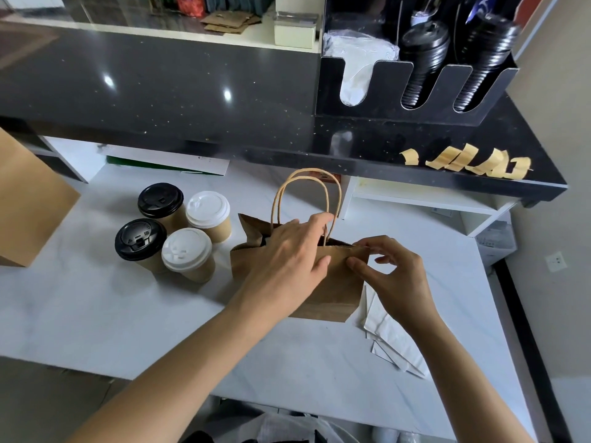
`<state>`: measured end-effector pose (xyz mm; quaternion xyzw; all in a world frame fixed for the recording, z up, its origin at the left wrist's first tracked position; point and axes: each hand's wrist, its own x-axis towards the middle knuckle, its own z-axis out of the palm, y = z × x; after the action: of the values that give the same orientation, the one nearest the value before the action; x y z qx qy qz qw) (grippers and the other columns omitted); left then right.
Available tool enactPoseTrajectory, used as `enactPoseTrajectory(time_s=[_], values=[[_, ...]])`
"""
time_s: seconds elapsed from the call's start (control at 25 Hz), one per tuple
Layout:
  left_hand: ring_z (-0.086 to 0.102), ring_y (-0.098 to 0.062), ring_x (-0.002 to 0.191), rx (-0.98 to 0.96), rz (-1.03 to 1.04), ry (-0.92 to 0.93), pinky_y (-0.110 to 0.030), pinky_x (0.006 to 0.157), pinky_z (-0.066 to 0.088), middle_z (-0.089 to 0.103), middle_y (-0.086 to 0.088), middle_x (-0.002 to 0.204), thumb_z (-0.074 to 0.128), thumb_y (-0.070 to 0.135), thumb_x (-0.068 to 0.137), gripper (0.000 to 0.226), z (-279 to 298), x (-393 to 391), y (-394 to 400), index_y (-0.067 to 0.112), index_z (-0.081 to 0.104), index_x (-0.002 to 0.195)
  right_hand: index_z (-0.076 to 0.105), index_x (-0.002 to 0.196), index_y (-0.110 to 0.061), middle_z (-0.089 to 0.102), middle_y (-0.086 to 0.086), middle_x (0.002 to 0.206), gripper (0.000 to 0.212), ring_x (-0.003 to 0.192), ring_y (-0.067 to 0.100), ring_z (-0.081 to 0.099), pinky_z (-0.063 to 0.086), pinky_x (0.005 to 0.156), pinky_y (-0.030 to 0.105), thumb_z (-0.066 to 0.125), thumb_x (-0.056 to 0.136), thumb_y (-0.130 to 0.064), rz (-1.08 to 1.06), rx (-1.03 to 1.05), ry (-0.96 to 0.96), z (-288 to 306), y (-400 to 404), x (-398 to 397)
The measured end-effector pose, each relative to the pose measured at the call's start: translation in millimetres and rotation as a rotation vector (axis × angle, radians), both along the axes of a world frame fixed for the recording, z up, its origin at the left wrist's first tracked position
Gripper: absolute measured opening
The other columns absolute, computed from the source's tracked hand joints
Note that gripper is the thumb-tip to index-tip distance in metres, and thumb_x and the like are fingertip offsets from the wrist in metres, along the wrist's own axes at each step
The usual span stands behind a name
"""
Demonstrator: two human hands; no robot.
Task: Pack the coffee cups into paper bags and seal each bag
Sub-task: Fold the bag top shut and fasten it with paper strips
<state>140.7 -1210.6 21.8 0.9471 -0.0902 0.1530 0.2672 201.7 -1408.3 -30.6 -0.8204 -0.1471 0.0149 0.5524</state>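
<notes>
A small brown paper bag (332, 289) with twisted handles (281, 193) stands upright on the white counter (128, 314). My left hand (287, 260) rests over the bag's top edge, thumb on the front and fingers at the handles. My right hand (393, 270) pinches the bag's right top corner between thumb and fingers. Left of the bag stand several kraft coffee cups: two with black lids (160, 199) (140, 239) and two with white lids (208, 208) (186, 249). The inside of the bag is hidden.
A bigger brown bag (28, 212) stands at the left edge. Folded white paper (390, 334) lies right of the small bag. Strips of tan tape (473, 161) hang on the black shelf edge above. A lid dispenser (415, 87) sits on that shelf.
</notes>
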Motion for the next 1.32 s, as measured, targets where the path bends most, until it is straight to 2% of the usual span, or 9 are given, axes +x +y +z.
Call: enactPoseTrajectory(time_s=[0.12,0.28,0.4,0.52,0.64,0.76,0.92,1.12,1.32], values=[[0.063,-0.023,0.094,0.045,-0.012,-0.003,-0.033,0.098,0.047,0.068,-0.003,0.101,0.078,0.015,0.087,0.058,-4,10,-1,0.013,0.048,0.137,0.071,0.092,-0.037,0.073,-0.020,0.097,0.027,0.100,0.005,0.067,0.045,0.082,0.021,0.084,0.083,-0.014,0.007,-0.005,0.002,2,0,1],[0.065,-0.017,0.096,0.046,-0.037,0.008,-0.029,0.096,0.042,0.073,0.004,0.109,0.078,0.013,0.087,0.063,-11,19,-3,0.019,0.046,0.140,0.071,0.092,-0.036,0.073,-0.021,0.096,0.027,0.099,0.004,0.067,0.047,0.083,0.024,0.084,0.083,-0.015,0.011,-0.024,-0.007,4,-1,3],[0.066,-0.018,0.086,0.040,-0.012,-0.012,-0.027,0.089,0.040,0.073,0.003,0.097,0.082,0.011,0.084,0.064,-15,19,-4,0.016,0.050,0.139,0.071,0.092,-0.036,0.073,-0.022,0.095,0.026,0.098,0.002,0.067,0.048,0.083,0.025,0.084,0.083,-0.016,0.017,-0.039,-0.007,5,-1,4],[0.066,-0.017,0.085,0.026,0.008,-0.001,-0.025,0.087,0.040,0.073,0.003,0.096,0.082,0.013,0.084,0.064,-16,19,-3,0.019,0.050,0.139,0.072,0.094,-0.038,0.073,-0.025,0.098,0.021,0.100,0.001,0.067,0.050,0.085,0.025,0.080,0.087,-0.020,0.049,-0.081,-0.015,6,-4,6],[0.061,-0.012,0.084,-0.002,0.017,0.021,-0.025,0.088,0.039,0.072,0.005,0.097,0.079,0.014,0.087,0.063,-18,20,-3,0.021,0.048,0.141,0.076,0.095,-0.036,0.073,-0.025,0.100,0.018,0.102,0.003,0.067,0.051,0.086,0.025,0.077,0.090,-0.019,0.070,-0.088,-0.016,7,-8,10],[0.060,-0.015,0.085,-0.010,0.025,0.038,-0.024,0.089,0.038,0.070,0.008,0.096,0.075,0.015,0.090,0.060,-18,21,-5,0.024,0.046,0.142,0.077,0.094,-0.034,0.074,-0.023,0.098,0.017,0.101,0.005,0.067,0.050,0.086,0.025,0.077,0.090,-0.018,0.068,-0.081,-0.014,5,-9,11],[0.047,-0.005,0.083,-0.045,0.023,0.047,-0.024,0.092,0.036,0.072,0.010,0.099,0.073,0.019,0.092,0.058,-16,23,-7,0.025,0.046,0.143,0.077,0.094,-0.033,0.074,-0.022,0.096,0.016,0.099,0.005,0.068,0.050,0.086,0.024,0.078,0.089,-0.017,0.065,-0.071,-0.005,3,-9,12],[0.040,-0.002,0.082,-0.069,0.034,0.043,-0.021,0.090,0.033,0.071,0.011,0.094,0.073,0.017,0.093,0.057,-16,25,-9,0.027,0.049,0.143,0.077,0.095,-0.034,0.074,-0.023,0.097,0.015,0.100,0.005,0.068,0.051,0.086,0.026,0.078,0.090,-0.020,0.077,-0.085,-0.010,4,-9,16],[0.057,-0.011,0.086,-0.057,0.033,0.040,-0.021,0.090,0.036,0.071,0.010,0.093,0.075,0.017,0.092,0.058,-18,26,-11,0.027,0.048,0.143,0.078,0.095,-0.036,0.074,-0.025,0.097,0.015,0.100,0.003,0.067,0.050,0.085,0.024,0.078,0.090,-0.022,0.085,-0.100,-0.007,5,-11,17]])
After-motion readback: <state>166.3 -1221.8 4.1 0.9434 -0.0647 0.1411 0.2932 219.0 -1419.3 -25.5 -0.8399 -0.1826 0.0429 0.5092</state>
